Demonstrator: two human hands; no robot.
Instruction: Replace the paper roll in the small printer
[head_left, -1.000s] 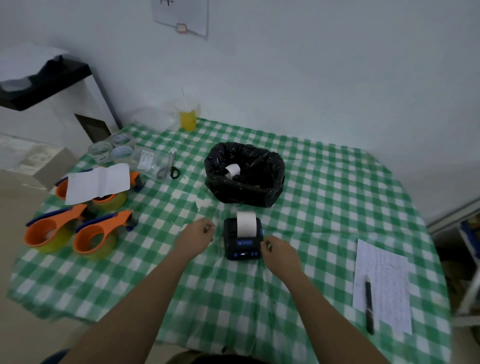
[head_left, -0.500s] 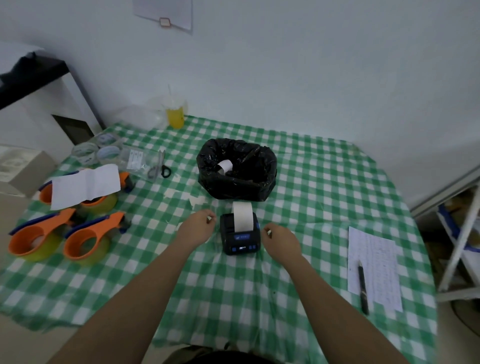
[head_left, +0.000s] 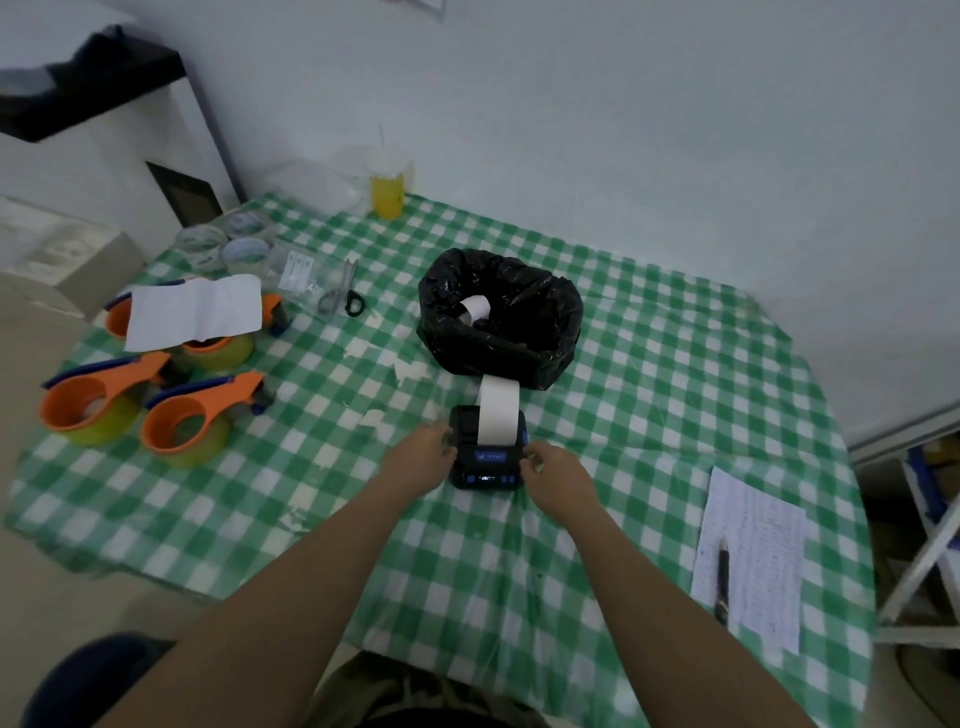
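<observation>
Flanking the printer (head_left: 487, 451) on the tabletop (head_left: 649, 374), left hand (head_left: 422, 453) and right hand (head_left: 555, 468) press curled fingers against its sides; paper (head_left: 497, 410) rises from it.

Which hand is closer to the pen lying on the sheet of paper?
Right. The right hand is at the printer's right side, toward the pen. The left hand is at the printer's left side, farther away.

Printer (head_left: 487, 453) before bin (head_left: 498, 317)
</observation>
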